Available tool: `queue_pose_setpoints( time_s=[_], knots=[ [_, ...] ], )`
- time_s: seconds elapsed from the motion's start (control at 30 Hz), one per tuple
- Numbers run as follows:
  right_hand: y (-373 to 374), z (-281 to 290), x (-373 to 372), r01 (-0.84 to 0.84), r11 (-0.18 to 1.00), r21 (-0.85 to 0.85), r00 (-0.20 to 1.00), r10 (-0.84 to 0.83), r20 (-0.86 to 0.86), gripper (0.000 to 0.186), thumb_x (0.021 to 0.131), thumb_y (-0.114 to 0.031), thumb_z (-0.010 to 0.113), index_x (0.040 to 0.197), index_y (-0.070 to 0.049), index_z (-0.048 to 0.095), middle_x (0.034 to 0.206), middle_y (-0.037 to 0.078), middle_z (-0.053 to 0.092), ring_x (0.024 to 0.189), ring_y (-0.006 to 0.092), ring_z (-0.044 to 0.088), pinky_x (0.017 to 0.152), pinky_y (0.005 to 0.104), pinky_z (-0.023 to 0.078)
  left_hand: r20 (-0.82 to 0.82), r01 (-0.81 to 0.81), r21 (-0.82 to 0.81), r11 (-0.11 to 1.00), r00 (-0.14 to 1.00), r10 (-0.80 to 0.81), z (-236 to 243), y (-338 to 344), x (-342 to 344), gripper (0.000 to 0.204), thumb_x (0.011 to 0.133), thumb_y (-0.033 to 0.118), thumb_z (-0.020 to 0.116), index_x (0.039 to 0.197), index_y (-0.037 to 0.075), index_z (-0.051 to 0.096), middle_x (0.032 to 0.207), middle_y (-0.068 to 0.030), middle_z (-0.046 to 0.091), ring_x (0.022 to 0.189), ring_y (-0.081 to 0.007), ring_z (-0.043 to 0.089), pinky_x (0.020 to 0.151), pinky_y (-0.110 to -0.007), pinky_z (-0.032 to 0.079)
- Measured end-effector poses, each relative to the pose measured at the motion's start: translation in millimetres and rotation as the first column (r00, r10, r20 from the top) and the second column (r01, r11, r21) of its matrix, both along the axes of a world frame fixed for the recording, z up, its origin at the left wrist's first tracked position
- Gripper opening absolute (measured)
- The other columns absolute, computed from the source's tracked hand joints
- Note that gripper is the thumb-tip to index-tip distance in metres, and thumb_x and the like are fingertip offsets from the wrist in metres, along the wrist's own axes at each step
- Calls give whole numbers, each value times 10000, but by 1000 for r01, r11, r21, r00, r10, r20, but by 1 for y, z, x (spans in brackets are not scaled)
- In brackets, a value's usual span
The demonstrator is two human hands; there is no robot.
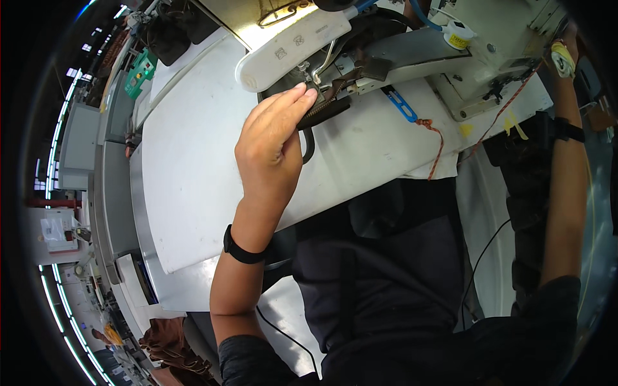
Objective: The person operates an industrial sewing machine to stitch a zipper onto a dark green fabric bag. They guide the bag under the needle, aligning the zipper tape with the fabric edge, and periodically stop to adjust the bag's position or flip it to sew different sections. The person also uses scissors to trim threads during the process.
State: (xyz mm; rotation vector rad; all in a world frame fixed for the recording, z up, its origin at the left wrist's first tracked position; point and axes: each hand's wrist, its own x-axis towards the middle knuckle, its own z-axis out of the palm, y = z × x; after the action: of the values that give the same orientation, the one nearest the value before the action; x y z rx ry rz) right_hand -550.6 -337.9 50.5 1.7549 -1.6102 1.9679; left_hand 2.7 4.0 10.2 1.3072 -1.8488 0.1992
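My left hand (273, 132) reaches up to the needle area of a sewing machine (293, 48). Its fingers are pressed together, with the tips beside the metal presser foot (317, 78); what they hold, if anything, is hidden. A black band circles that wrist. At the far upper right, my right hand (568, 44) is by the machine's end, dark and mostly hidden near the picture's rim. A yellow and white rolled piece (562, 61) shows against it. Below the machine arm, a blue slotted plastic tool (400, 103) hangs on a red-brown cord (440, 138).
The white tabletop (193, 161) spreads left of and below the machine. A green device (140, 74) stands beyond its far left edge. Brown cloth (174, 347) lies in a heap at the lower left. A black cable (486, 251) runs down at the right of my lap.
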Motion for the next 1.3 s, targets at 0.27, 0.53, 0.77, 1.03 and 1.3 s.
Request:
queue_pose_setpoints(
  time_s=[0.27,0.53,0.77,1.03,1.3],
  knots=[
    [7,-17,-27,-90,986,142,994,97,-41,584,1048,-379,626,1481,-2,515,1295,222,713,1153,344,711,993,421,551,50,117,65,991,991,-121,13,-5,22,504,824,-207,587,1205,56,785,1225,-112,777,1158,-297,721,1027,-367,542],
    [92,8,31,-294,949,112,859,211,466,655,1136,-494,441,1503,41,532,1442,202,631,1278,245,650,1115,336,497,112,183,17,983,977,-184,8,-8,28,473,815,-207,631,1176,57,785,1222,-121,769,1132,-306,725,992,-380,565],
    [76,-18,-37,-183,966,185,947,123,296,644,1130,-521,434,1487,-6,585,1419,149,667,1345,230,599,1173,351,396,61,184,-14,983,981,-183,2,-14,25,493,792,-200,637,1174,72,790,1203,-110,772,1085,-302,729,939,-371,576],
    [73,-24,-45,-167,962,214,931,83,355,603,1113,-507,503,1437,-18,643,1342,112,711,1214,195,660,1089,328,450,53,154,-64,986,987,-151,0,-17,26,470,777,-166,655,1146,90,793,1187,-94,786,887,-266,721,791,-344,588],
    [82,-7,-30,-179,962,207,898,74,434,573,1105,-477,546,1411,-6,658,1281,114,725,1167,179,674,1031,324,496,-60,184,17,983,981,-183,-1,-15,23,428,825,-202,612,1156,23,765,1229,-128,778,1203,-319,718,1037,-393,554]
  ],
)
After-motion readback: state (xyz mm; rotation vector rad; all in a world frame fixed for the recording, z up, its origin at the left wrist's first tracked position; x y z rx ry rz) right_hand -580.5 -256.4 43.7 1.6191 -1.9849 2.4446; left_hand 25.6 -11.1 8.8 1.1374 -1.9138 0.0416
